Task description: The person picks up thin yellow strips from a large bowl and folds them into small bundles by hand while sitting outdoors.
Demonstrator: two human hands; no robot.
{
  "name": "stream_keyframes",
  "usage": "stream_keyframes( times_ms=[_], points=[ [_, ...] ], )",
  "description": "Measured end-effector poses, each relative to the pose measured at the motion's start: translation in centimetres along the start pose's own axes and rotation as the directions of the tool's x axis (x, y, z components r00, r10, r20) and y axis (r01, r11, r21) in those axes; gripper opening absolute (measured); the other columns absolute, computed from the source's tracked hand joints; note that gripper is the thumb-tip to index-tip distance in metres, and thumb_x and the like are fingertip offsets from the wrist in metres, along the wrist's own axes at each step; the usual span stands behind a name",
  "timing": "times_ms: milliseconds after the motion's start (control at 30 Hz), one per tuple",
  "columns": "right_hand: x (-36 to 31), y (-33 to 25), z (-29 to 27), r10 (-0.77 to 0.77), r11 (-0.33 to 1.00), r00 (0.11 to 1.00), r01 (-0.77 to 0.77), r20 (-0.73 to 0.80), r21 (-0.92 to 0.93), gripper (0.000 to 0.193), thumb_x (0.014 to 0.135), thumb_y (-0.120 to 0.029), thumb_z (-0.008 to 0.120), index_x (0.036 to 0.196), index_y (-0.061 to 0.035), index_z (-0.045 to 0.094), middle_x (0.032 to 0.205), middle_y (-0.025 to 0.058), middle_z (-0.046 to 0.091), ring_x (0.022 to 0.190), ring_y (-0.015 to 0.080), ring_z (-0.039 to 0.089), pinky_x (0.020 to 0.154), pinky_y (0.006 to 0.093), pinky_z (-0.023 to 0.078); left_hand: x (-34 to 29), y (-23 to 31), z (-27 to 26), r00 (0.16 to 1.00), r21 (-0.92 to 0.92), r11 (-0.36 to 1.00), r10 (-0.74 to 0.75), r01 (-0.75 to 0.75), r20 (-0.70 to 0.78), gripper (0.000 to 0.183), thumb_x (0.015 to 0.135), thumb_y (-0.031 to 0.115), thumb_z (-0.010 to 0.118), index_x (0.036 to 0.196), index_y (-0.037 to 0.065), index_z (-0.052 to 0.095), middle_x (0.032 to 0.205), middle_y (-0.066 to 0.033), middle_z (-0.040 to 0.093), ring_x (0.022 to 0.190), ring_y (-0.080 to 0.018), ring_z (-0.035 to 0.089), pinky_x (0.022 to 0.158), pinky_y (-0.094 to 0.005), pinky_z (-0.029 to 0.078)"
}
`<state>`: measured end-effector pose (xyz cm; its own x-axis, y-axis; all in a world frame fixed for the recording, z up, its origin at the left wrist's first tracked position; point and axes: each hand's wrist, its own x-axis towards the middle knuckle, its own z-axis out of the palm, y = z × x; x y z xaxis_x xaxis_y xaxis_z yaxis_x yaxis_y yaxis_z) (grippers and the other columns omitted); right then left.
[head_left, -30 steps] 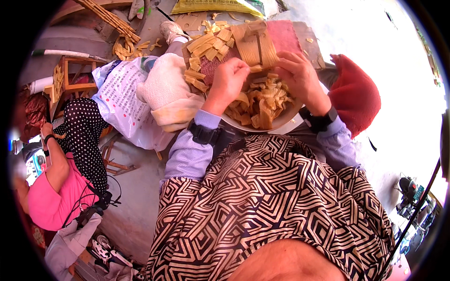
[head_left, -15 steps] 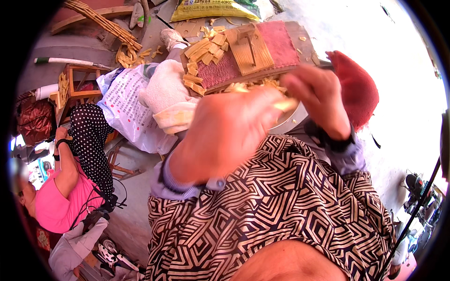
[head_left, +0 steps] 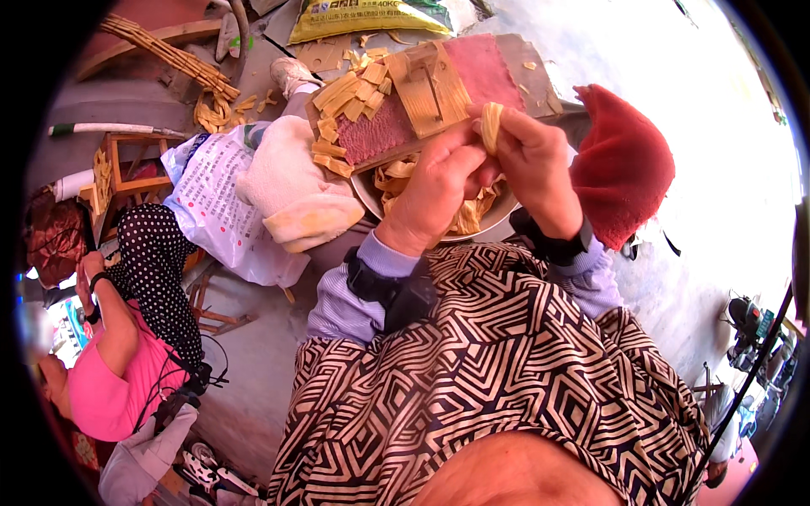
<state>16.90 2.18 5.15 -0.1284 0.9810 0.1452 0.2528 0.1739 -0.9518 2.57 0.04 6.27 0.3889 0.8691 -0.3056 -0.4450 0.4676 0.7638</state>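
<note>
Head view: at upper centre, the right hand [head_left: 540, 164] is pointing up-left, its fingers clamping a folded yellow strip [head_left: 491, 128] near a wooden block [head_left: 419, 91]. Close by, the left hand [head_left: 432, 190] is pointing up-right over a bowl [head_left: 362, 194], fingers curling inward; whether they are gripping anything cannot be told.

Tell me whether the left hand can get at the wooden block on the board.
Probably yes: the left hand is close by and nothing loose seems to lie on the wooden block, though the right hand, pinching a yellow strip, crowds its near right corner.
</note>
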Motion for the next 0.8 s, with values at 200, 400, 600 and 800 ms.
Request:
stream_keyframes(
  times_ms=[200, 400, 600, 800],
  points=[
    [-0.3, 2.3, 0.4, -0.179, 0.845, 0.984, 0.163, 0.018, -0.509, 0.008, 0.084, -0.018, 0.063, 0.082, -0.0104, 0.063, 0.058, 0.012, 0.056, 0.056, 0.0307, 0.061, 0.048, 0.0386, 0.046, 1.1, -3.0, -2.3, 0.997, -0.032, 0.996, -0.077, 0.077, 0.016, 0.019, 0.095, 0.012, 0.052, 0.113, 0.009, 0.056, 0.077, 0.0059, 0.049, 0.056, 0.0021, 0.036, 0.047, -0.012, 0.027],
    [-0.9, 2.8, -0.4, -0.237, 0.786, 0.964, 0.263, 0.121, -0.56, 0.011, 0.084, -0.02, 0.065, 0.083, -0.0094, 0.068, 0.061, 0.0116, 0.059, 0.059, 0.0265, 0.062, 0.053, 0.0334, 0.047, 0.8, -4.0, -4.1, 0.945, 0.736, 0.634, 0.326, -0.239, 0.026, 0.015, 0.09, 0.007, 0.051, 0.102, 0.007, 0.061, 0.077, -0.0036, 0.061, 0.06, -0.0174, 0.055, 0.053, -0.0279, 0.043],
    [-2.6, 6.8, 0.4, 0.454, 0.805, 0.818, -0.547, 0.354, 0.23, 0.031, 0.094, -0.03, 0.059, 0.091, -0.0002, 0.069, 0.079, 0.0004, 0.065, 0.069, 0.0098, 0.058, 0.063, 0.0254, 0.047, 0.9, -3.5, -4.1, 0.75, 0.93, -0.025, 0.584, -0.366, 0.311, 0.026, 0.081, 0.003, 0.058, 0.106, 0.006, 0.063, 0.091, -0.0067, 0.066, 0.094, -0.0271, 0.061, 0.077, -0.0363, 0.05],
    [-2.3, 5.5, 0.8, 0.382, 0.306, 0.714, -0.697, 0.586, 0.649, 0.023, 0.096, -0.019, 0.055, 0.112, -0.006, 0.064, 0.104, 0.0029, 0.064, 0.093, 0.01, 0.059, 0.082, 0.025, 0.047, 1.0, -4.0, -4.6, 0.761, 0.854, 0.216, 0.589, -0.472, 0.272, 0.034, 0.083, 0.004, 0.061, 0.117, 0.001, 0.059, 0.116, -0.0142, 0.061, 0.103, -0.0292, 0.058, 0.088, -0.0352, 0.048]
  ],
)
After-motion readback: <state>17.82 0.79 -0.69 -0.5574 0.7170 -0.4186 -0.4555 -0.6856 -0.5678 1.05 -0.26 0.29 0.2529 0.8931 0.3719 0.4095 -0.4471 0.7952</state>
